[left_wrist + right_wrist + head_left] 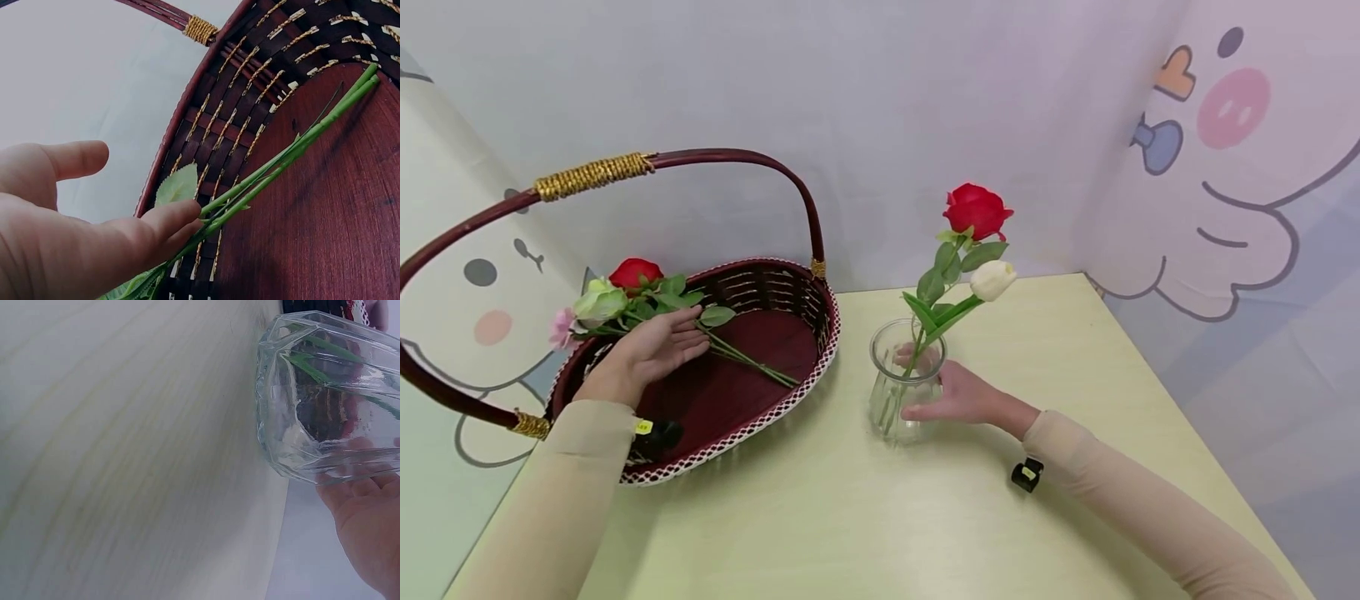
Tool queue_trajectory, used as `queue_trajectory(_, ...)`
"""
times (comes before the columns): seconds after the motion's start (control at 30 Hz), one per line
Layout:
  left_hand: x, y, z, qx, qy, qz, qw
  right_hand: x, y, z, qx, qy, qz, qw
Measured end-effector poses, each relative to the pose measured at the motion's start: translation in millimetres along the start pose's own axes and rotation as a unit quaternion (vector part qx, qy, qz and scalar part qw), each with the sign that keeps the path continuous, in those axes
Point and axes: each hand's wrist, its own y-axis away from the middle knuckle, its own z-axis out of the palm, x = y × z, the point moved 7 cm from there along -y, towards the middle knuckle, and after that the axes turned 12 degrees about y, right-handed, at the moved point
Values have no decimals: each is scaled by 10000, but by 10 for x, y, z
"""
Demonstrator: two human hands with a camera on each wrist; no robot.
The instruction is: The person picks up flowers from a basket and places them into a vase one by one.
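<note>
My left hand [662,346] is held over the brown woven basket [722,429], its fingers extended and loosely together. In the left wrist view its fingertips reach the green stems [294,150]; whether they bear on them I cannot tell. Those stems belong to a bunch lying across the basket's left side, with a red rose [636,273], a pale green-white flower [598,302] and a pink flower [561,327]. My right hand [966,396] grips the clear glass vase [883,387], thumb in front and fingers behind. Upright in the vase stand a red rose [977,210] and a white tulip [992,281].
Over the basket arches a tall handle [722,156] wrapped with gold cord. The basket and vase stand on a pale wooden table [850,517]. Behind it hangs a light cloth [880,142] with cartoon figures. Black wrist cameras [1027,474] sit at both cuffs.
</note>
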Motion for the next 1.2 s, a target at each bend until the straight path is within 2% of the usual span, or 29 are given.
queue_trajectory(0.2, 14, -97, -72, 111, 561, -130, 9983, -21, -15, -15, 29, 68, -49, 10000)
queue_trajectory(0.37, -35, -169, -157, 171, 823, -277, 9961, -30, -22, -12, 15, 77, -40, 10000)
queue_trajectory(1.07, -162, -270, -252, 25, 771, -177, 9969, -36, -12, -31, -37, -11, 85, 10000)
queue_trajectory(1.2, -184, -270, -243, -26, 693, -161, 9975, 134, -7, 47, -16, 3, 174, 9998)
